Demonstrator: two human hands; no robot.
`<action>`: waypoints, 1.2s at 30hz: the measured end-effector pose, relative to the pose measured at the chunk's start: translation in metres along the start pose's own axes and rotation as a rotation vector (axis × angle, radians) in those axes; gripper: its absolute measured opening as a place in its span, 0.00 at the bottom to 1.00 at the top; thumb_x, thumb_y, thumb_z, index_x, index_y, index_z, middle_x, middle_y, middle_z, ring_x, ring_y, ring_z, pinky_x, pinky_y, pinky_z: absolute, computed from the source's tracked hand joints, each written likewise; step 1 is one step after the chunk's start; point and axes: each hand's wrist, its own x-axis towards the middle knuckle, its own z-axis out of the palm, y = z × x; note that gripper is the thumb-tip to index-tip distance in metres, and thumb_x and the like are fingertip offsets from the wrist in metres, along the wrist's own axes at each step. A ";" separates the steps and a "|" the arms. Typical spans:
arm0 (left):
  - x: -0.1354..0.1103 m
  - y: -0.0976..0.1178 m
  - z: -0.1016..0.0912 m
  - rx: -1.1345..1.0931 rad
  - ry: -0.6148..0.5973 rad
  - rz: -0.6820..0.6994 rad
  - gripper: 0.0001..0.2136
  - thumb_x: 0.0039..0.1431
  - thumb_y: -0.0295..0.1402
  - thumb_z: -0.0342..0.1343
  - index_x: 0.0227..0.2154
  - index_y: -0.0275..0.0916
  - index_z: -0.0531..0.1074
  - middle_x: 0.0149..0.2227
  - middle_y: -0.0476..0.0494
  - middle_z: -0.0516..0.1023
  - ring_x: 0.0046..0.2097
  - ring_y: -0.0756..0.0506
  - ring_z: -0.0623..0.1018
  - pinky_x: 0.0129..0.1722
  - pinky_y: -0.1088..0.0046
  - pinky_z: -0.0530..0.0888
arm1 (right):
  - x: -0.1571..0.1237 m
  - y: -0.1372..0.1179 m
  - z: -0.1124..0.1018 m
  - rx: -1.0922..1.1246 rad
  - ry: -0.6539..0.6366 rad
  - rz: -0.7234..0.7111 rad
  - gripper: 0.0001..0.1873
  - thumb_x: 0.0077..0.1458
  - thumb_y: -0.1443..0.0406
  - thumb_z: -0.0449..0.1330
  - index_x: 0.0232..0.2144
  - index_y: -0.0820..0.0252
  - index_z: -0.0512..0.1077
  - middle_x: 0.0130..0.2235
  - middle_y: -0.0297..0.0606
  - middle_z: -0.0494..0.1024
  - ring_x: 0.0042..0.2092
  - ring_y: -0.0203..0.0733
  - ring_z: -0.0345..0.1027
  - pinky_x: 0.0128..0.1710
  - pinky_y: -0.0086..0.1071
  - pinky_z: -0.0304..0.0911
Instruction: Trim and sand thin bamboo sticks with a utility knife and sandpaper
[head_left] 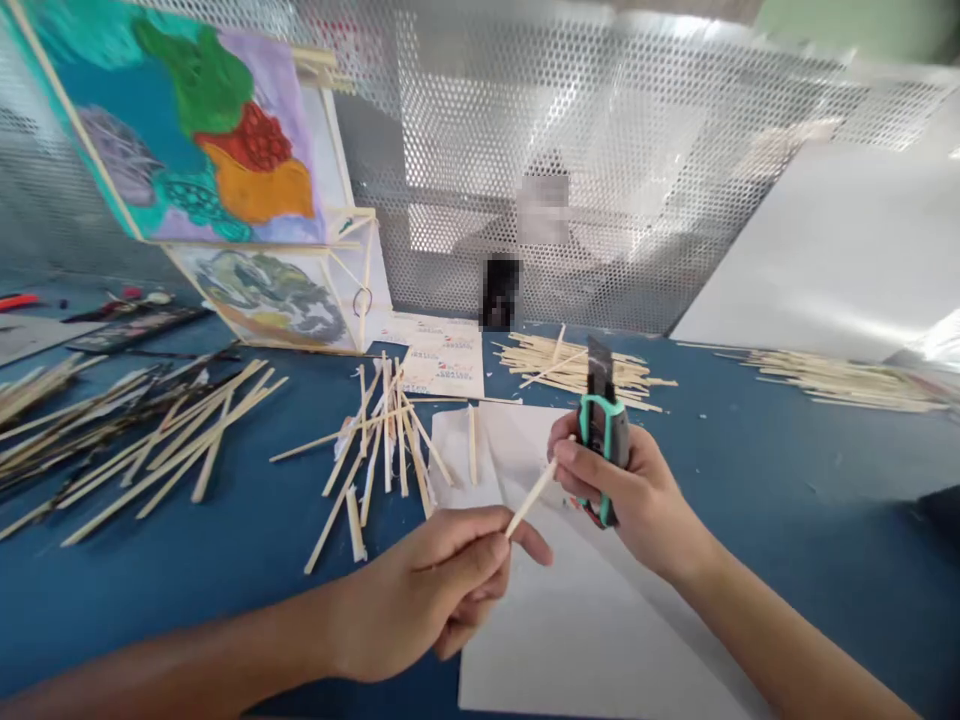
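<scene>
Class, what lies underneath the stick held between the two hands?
White paper lies beneath the stick. The left hand, right hand and utility knife hide parts of it; what is there cannot be seen.

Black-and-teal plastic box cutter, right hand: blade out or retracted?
Out. A flat, dark blade projects past the teal-trimmed end of the box cutter, pointing away from the right hand.

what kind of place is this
Probably an art or craft workspace: a bright painting stands at the back left, piles of sticks lie on the blue table, and the right hand holds a cutter.
</scene>
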 end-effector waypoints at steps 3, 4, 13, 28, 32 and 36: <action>0.001 -0.001 -0.003 -0.026 -0.028 -0.037 0.18 0.73 0.45 0.49 0.54 0.39 0.71 0.27 0.55 0.57 0.24 0.54 0.56 0.21 0.80 0.56 | 0.002 0.005 -0.010 0.089 0.110 -0.010 0.10 0.57 0.58 0.70 0.34 0.56 0.75 0.26 0.31 0.71 0.23 0.31 0.56 0.19 0.29 0.48; 0.001 -0.001 -0.004 -0.014 -0.016 -0.016 0.18 0.73 0.45 0.48 0.55 0.39 0.71 0.27 0.55 0.59 0.24 0.55 0.57 0.21 0.80 0.57 | 0.005 0.005 -0.016 0.121 0.162 -0.031 0.09 0.57 0.59 0.70 0.34 0.56 0.75 0.25 0.30 0.70 0.22 0.31 0.55 0.19 0.29 0.48; 0.003 0.010 -0.012 0.220 0.153 0.186 0.16 0.75 0.43 0.45 0.50 0.42 0.74 0.27 0.53 0.68 0.25 0.55 0.63 0.25 0.78 0.61 | 0.016 0.005 -0.035 0.223 0.354 -0.095 0.07 0.58 0.65 0.69 0.30 0.59 0.75 0.24 0.30 0.69 0.20 0.29 0.55 0.21 0.32 0.49; -0.002 0.011 -0.010 0.352 0.118 0.284 0.14 0.75 0.42 0.46 0.54 0.44 0.72 0.29 0.53 0.69 0.28 0.53 0.63 0.28 0.76 0.62 | 0.016 0.010 -0.035 0.209 0.416 -0.139 0.07 0.57 0.69 0.69 0.30 0.60 0.74 0.26 0.30 0.68 0.22 0.29 0.56 0.22 0.31 0.48; -0.001 0.009 -0.012 0.376 0.129 0.301 0.16 0.75 0.43 0.44 0.53 0.43 0.73 0.29 0.52 0.69 0.27 0.52 0.63 0.26 0.75 0.62 | 0.018 0.012 -0.037 0.184 0.436 -0.127 0.07 0.55 0.68 0.70 0.29 0.59 0.75 0.26 0.31 0.68 0.22 0.30 0.56 0.22 0.30 0.50; 0.003 0.006 -0.016 0.409 0.305 0.457 0.16 0.76 0.41 0.45 0.57 0.46 0.73 0.31 0.52 0.73 0.26 0.54 0.66 0.26 0.76 0.64 | 0.011 0.012 -0.038 0.033 0.406 -0.063 0.12 0.53 0.60 0.72 0.29 0.57 0.73 0.24 0.30 0.67 0.22 0.32 0.56 0.20 0.29 0.49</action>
